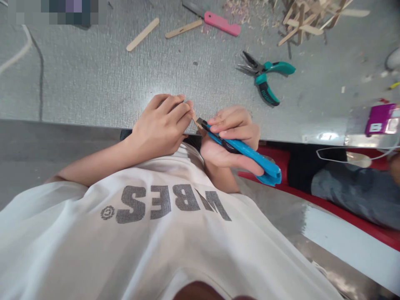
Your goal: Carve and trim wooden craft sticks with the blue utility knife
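Note:
My right hand is wrapped round a blue utility knife, its dark blade end pointing left at the table edge. My left hand is closed in a pinch on a small wooden stick piece, held against the knife's tip. Both hands sit close to my chest, just over the near edge of the grey table. Most of the stick piece is hidden by my fingers.
Teal-handled pliers lie on the table to the right. A pink utility knife, two loose wooden sticks and a structure of glued sticks lie at the far edge. A purple box sits at right.

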Demonstrator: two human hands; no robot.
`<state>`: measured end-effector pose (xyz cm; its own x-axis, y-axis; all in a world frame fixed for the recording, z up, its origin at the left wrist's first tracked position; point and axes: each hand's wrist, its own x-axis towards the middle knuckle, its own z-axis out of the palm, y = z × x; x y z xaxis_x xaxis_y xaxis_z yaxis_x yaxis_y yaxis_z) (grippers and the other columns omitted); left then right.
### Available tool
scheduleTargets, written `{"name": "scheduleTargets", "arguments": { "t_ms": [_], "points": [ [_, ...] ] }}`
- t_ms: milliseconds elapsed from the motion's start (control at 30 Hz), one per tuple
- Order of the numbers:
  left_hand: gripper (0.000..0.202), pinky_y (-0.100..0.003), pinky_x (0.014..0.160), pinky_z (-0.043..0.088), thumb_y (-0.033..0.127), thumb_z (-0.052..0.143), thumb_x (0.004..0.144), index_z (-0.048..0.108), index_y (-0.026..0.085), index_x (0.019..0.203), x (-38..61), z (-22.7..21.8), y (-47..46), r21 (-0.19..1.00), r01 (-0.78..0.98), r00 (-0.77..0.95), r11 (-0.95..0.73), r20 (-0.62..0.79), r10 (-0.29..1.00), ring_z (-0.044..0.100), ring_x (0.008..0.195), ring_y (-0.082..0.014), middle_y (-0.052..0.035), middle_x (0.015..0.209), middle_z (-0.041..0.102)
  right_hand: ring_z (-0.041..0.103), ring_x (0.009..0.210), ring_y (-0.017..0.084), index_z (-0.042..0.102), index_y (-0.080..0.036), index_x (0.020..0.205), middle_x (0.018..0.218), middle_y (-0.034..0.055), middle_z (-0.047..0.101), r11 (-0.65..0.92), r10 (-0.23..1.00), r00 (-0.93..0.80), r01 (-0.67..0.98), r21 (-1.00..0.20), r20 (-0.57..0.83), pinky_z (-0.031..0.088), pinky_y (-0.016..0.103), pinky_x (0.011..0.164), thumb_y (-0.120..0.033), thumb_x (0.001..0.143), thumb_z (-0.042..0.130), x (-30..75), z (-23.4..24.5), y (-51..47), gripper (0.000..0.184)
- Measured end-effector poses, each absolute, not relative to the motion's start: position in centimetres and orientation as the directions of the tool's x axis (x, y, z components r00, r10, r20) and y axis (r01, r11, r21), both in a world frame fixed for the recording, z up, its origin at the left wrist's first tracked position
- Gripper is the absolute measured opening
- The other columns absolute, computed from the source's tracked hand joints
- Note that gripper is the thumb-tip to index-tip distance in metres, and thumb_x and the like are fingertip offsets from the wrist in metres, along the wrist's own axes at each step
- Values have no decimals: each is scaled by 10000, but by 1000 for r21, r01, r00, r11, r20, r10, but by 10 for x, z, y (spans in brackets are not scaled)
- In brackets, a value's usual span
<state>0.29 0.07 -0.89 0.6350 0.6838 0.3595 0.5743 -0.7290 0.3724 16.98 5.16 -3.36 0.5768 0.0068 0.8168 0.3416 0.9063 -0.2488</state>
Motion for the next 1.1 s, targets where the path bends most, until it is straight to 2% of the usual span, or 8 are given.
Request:
{"name": "scheduleTargets", "arguments": {
  "t_ms": [133, 367, 533, 633, 733, 867, 933, 1100],
  "points": [
    [517, -734, 1277, 575, 185, 596, 1092, 693, 234, 1598, 4, -8, 0, 379, 582, 627, -719, 353, 694, 691, 1542, -411, -160, 1533, 792, 246, 408, 125, 500, -278, 797, 583, -58, 317, 928, 40, 567, 285, -242, 823, 205, 325, 469, -587, 1291, 239, 168, -32, 48, 639],
    [507, -730, 1250, 599, 187, 594, 1092, 698, 243, 1585, 4, -9, 2, 360, 576, 632, -733, 373, 680, 712, 1521, -409, -150, 1509, 804, 204, 349, 98, 244, -262, 799, 529, -85, 228, 781, -52, 599, 523, -342, 799, 193, 278, 466, -655, 1289, 146, 169, -31, 51, 636],
    [516, -721, 1261, 594, 180, 589, 1098, 689, 230, 1601, 3, -7, 1, 360, 571, 639, -738, 369, 675, 710, 1521, -407, -156, 1558, 791, 167, 336, 84, 297, -255, 776, 524, -91, 222, 851, -84, 574, 466, -241, 814, 150, 255, 433, -623, 1287, 271, 169, -26, 48, 630],
    [510, -713, 1244, 607, 181, 579, 1104, 689, 216, 1600, 3, -7, 1, 341, 574, 641, -744, 379, 668, 716, 1513, -408, -166, 1528, 803, 229, 335, 107, 310, -247, 744, 512, -74, 257, 833, 17, 612, 429, -350, 791, 197, 269, 451, -672, 1280, 206, 170, -28, 43, 692],
    [516, -723, 1231, 611, 182, 591, 1091, 696, 228, 1594, 4, -8, 1, 337, 584, 630, -739, 387, 674, 722, 1505, -413, -159, 1496, 813, 223, 343, 109, 272, -241, 729, 510, -70, 226, 778, 3, 675, 462, -426, 738, 219, 274, 475, -723, 1266, 192, 170, -29, 41, 726],
    [515, -728, 1217, 614, 180, 610, 1066, 714, 233, 1568, 5, -9, 0, 343, 585, 621, -735, 393, 678, 725, 1492, -414, -154, 1493, 811, 151, 357, 112, 288, -252, 725, 521, -74, 167, 840, 3, 654, 409, -357, 756, 161, 301, 477, -879, 1201, 225, 171, -31, 38, 789],
    [511, -728, 1219, 610, 180, 617, 1062, 719, 233, 1560, 5, -9, 0, 344, 586, 620, -733, 392, 680, 718, 1498, -415, -155, 1490, 809, 181, 370, 118, 343, -256, 719, 530, -72, 182, 831, 44, 662, 391, -395, 748, 194, 309, 489, -951, 1158, 264, 172, -34, 35, 826],
    [518, -730, 1234, 601, 170, 608, 1073, 717, 217, 1577, 4, -7, 0, 363, 579, 630, -730, 369, 683, 704, 1517, -419, -162, 1512, 800, 231, 391, 134, 422, -270, 748, 556, -66, 219, 714, -2, 723, 485, -505, 691, 271, 325, 514, -832, 1225, 211, 171, -38, 34, 768]
  ]
}}
